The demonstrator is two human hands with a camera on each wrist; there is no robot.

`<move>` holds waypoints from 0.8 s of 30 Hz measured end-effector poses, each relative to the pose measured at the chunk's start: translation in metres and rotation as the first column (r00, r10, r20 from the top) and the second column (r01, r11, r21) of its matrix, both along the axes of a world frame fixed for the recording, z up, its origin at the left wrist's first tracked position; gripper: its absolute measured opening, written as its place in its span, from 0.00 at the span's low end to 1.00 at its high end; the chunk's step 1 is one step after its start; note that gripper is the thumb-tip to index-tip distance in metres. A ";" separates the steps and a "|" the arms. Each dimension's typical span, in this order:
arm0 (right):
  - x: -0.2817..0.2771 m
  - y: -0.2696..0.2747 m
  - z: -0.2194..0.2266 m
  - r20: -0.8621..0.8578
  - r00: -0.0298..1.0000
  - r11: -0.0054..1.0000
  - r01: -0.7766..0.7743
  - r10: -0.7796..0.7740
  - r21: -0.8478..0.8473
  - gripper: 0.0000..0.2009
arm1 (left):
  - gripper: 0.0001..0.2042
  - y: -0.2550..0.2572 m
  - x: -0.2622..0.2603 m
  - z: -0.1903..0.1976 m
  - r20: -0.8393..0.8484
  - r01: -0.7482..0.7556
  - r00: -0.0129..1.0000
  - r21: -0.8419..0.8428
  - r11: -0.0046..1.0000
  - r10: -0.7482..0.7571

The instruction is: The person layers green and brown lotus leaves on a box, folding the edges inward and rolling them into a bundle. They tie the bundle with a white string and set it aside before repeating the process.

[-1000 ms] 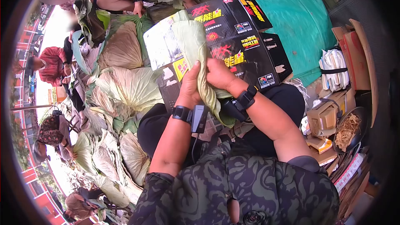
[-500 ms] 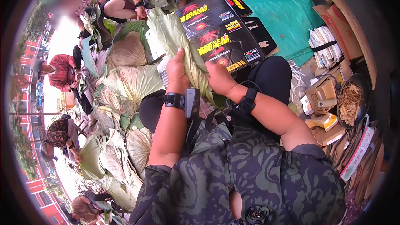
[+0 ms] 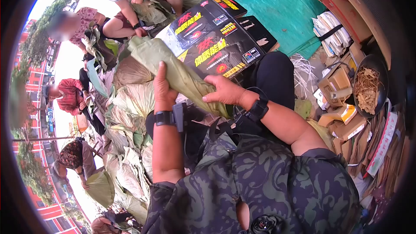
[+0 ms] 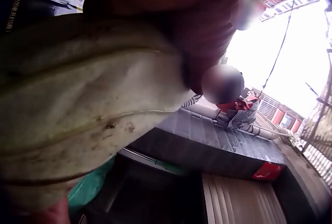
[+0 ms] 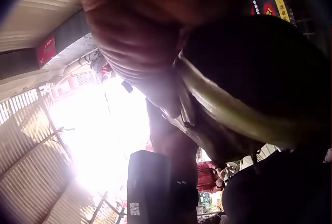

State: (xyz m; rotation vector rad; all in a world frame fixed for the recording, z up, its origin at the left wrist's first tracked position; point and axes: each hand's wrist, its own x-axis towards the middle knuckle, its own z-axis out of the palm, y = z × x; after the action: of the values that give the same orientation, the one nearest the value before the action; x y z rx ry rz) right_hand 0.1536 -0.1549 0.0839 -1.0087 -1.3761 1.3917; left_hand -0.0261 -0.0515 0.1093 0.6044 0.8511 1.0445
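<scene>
A rolled bundle of large pale-green dried leaves (image 3: 173, 65) slants across the front of the lap in the head view, its wide end up and to the left. My left hand (image 3: 164, 90) grips it around the middle from the left, thumb lying up along the roll and the other fingers hidden beneath. At the narrower lower end, my right hand (image 3: 226, 90) holds the roll with its thumb on the near side. Veins and brown specks show on the bundle (image 4: 98, 99) in the left wrist view. In the right wrist view the right palm (image 5: 140, 47) lies against the dark leaf folds.
Black printed cardboard (image 3: 208, 43) lies just beyond the bundle, with a green tarp (image 3: 273, 13) behind. Spread dried leaves (image 3: 130, 164) cover the left side, where several people sit. On the right stand a pan of dry strips (image 3: 367, 91), strapped papers (image 3: 331, 34) and cardboard boxes (image 3: 338, 82).
The bundle has tilted from nearly upright to leaning left, both hands moving with it. My right hand's curled fingers have loosened, and its thumb now lies along the roll. The head view has shifted.
</scene>
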 end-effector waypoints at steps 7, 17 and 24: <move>0.002 -0.005 0.011 0.210 0.963 0.974 0.128 -0.167 0.188 0.20 | 0.30 -0.002 -0.013 0.013 0.143 0.236 0.960 0.050 0.970 -0.241; 0.194 -0.038 0.064 0.403 0.726 0.830 0.477 -0.558 0.290 0.21 | 0.21 0.030 0.010 0.016 0.060 0.295 0.954 0.005 0.955 -0.295; 0.348 -0.090 -0.097 0.941 0.005 0.393 0.909 -0.337 0.136 0.16 | 0.22 0.058 -0.013 -0.007 -0.073 0.260 0.962 -0.055 0.964 -0.263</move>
State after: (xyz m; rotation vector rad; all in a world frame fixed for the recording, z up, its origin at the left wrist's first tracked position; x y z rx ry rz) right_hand 0.5017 -0.2452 -0.0130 -2.7109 -0.7107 0.2658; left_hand -0.0392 0.0062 0.1025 0.7036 0.8361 0.7635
